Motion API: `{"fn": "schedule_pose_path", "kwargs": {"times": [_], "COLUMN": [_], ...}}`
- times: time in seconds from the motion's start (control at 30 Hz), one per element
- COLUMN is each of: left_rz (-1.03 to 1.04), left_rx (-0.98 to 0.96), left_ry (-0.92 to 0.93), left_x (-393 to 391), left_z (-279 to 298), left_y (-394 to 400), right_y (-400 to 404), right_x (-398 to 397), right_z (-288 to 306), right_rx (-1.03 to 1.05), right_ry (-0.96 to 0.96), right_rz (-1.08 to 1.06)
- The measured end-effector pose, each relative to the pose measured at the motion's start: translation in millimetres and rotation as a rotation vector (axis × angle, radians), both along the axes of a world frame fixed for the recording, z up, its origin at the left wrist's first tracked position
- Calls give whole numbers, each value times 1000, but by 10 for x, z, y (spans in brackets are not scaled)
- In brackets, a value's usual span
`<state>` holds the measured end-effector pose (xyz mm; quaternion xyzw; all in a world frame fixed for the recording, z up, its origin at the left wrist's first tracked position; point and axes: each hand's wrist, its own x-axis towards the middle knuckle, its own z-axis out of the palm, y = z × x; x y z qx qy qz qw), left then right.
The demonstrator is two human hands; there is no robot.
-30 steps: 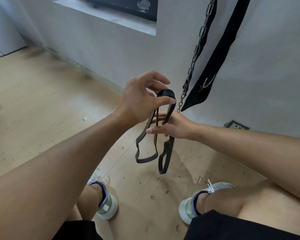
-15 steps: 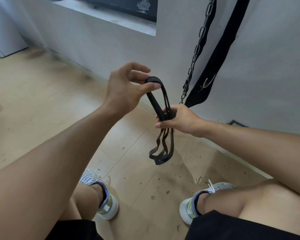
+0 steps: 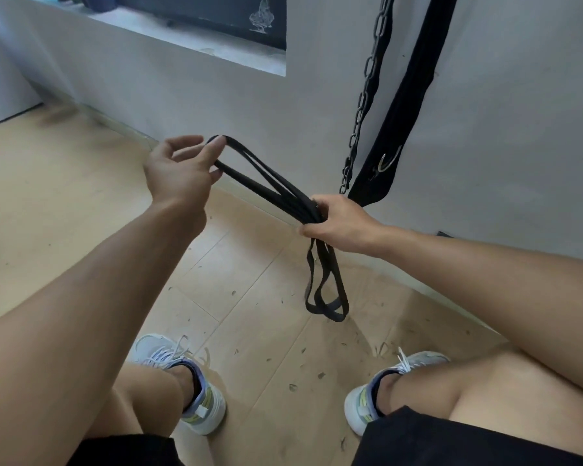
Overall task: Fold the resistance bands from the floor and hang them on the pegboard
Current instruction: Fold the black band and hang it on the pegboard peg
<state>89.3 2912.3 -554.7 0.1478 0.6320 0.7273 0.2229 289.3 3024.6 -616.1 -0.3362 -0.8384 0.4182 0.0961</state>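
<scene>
Right hand (image 3: 339,223) is clenched around the gathered middle of the band (image 3: 276,193), above the floor, while its upper loops are hooked only on the fingers of the left hand (image 3: 179,169) — a light hold. If these loops are let slip, the fold could spring open — the loops hanging below are held by nothing.

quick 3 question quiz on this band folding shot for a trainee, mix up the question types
1. True or false: the folded resistance band lies flat on the floor.
2. Which hand grips the band's bunched middle? A) left hand B) right hand C) neither
3. Fill in: beside the metal chain on the wall hangs a black ____.

Key:
1. False. Both hands hold it up; its loops hang below the right hand, clear of the floor.
2. B. The left hand only has its fingers hooked in the upper loop end.
3. strap
</scene>
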Motion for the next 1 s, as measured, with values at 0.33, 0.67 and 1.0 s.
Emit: {"fn": "schedule_pose_path", "kwargs": {"times": [0.33,0.67,1.0], "left_rz": [-652,-915,-716], "left_rx": [-428,-780,-445], "left_ry": [843,953,558], "left_x": [411,554,587], "left_z": [-18,-184,17], "left_y": [-98,-44,-84], "right_y": [-13,-41,-42], "right_x": [115,157,207], "right_z": [149,223,158], "right_rx": [80,-146,-133], "right_ry": [-112,-99,-44], "right_rz": [108,197,196]}}
